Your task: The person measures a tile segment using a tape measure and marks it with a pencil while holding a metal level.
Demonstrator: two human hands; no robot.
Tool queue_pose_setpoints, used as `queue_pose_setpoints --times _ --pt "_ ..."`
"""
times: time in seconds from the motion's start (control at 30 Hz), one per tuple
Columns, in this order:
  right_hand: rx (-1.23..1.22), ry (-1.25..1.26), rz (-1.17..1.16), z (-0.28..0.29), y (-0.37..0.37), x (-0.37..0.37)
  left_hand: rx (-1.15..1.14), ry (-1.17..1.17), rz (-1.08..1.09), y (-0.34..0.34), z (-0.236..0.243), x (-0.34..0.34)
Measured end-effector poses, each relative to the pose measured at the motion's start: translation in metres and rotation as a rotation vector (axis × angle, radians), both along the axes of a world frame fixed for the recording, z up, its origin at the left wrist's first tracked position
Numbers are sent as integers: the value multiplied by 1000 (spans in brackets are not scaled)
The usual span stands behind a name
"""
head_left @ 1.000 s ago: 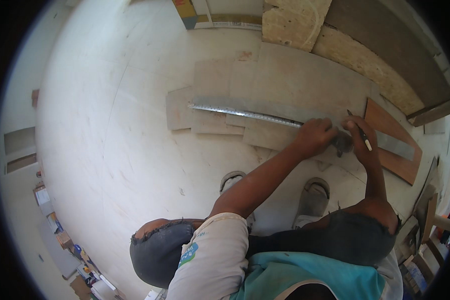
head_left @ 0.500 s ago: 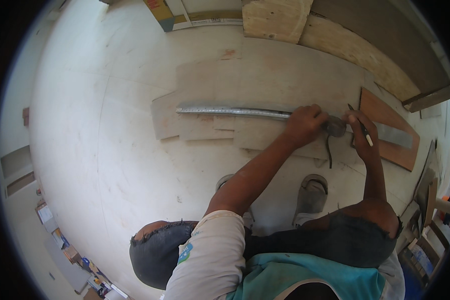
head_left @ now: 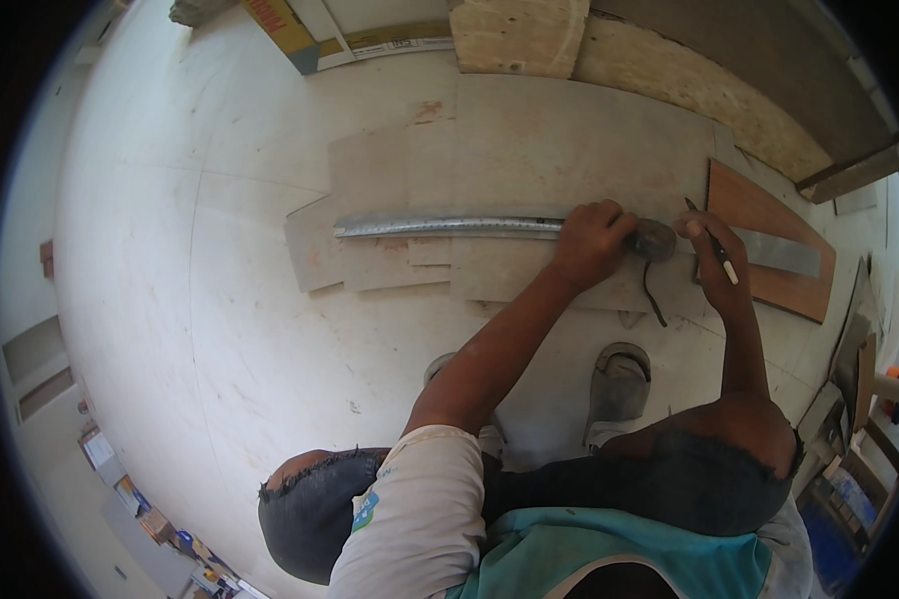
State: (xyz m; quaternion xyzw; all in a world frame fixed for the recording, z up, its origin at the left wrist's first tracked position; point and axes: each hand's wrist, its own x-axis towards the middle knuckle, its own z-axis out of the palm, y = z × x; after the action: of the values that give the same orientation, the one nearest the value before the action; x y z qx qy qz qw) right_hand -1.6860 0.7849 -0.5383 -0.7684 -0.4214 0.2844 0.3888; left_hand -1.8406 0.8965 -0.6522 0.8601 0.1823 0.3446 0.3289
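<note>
A tape measure (head_left: 655,241) lies over the grey boards, its silver blade (head_left: 449,227) drawn out far to the left. My left hand (head_left: 594,245) is closed on the blade right beside the round dark case, from which a black strap (head_left: 653,296) hangs toward me. Just right of the case, my right hand (head_left: 716,255) has a pen (head_left: 726,262) between its fingers, dark tip up and pale end down. Its fingertips are close to the case. A flat metal strip (head_left: 784,252) runs from near that hand across a reddish-brown board (head_left: 749,195).
Thin grey boards (head_left: 509,130) lie overlapped on the pale floor (head_left: 250,329). Beyond them stand plywood pieces (head_left: 519,38) and a yellow-and-white carton (head_left: 300,35). My sandalled foot (head_left: 618,384) is close below. Scraps and wooden frames crowd the right edge; small items line the left wall.
The whole view has shifted slightly, so most things sit a little farther left. Both hands keep their hold; the right fingers have barely moved.
</note>
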Motion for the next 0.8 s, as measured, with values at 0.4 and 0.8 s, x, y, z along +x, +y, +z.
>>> queue_pose_setpoints --times 0.4,0.8 --pt "45 -17 -25 2 -2 -3 -25 -3 71 -3 1 6" --pt "98 103 245 16 63 -58 -254 -79 31 -10 -4 7"
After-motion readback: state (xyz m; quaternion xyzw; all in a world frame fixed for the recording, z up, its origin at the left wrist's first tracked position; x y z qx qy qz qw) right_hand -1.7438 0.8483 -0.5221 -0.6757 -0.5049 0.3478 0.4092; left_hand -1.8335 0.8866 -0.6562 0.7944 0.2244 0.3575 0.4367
